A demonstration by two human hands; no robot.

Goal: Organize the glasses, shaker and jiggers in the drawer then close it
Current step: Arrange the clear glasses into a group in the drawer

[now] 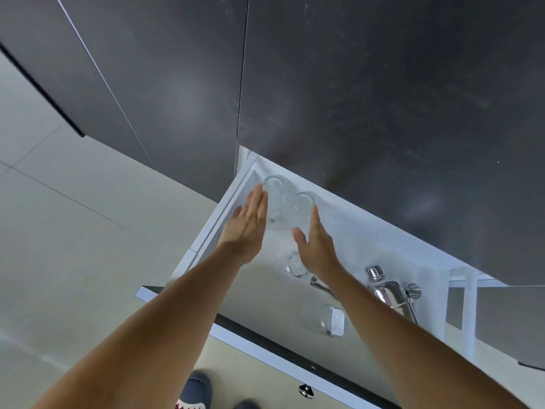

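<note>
Two clear drinking glasses (pixel 290 199) stand side by side at the far left corner of the open white drawer (pixel 224 208), near the middle of the frame, close under the edge of the dark grey stone worktop (pixel 383 84) that fills the upper right. The left hand (pixel 249 222) is flat with fingers pressed together, its fingertips against the outer side of the left glass; the right hand (pixel 314 240) is likewise flat, thumb spread off to the side, its fingertips at the outer side of the right glass. Neither hand grips anything; the pair of glasses sits between the two palms.

Lower in the drawer, just under the right wrist, another clear glass (pixel 290 268) lies on the white liner, and a further clear glass with a paper label (pixel 326 320) lies nearer the drawer front. Right of the right forearm is a polished steel cocktail shaker (pixel 386 287), with a steel jigger (pixel 411 290) touching it; a second steel jigger (pixel 320 283) shows partly beside the wrist.

At the bottom of the frame are the drawer's dark front panel (pixel 280 349), its round metal knob (pixel 305 390) and a blue slipper (pixel 196 391) on the pale tiled floor (pixel 73 231).
</note>
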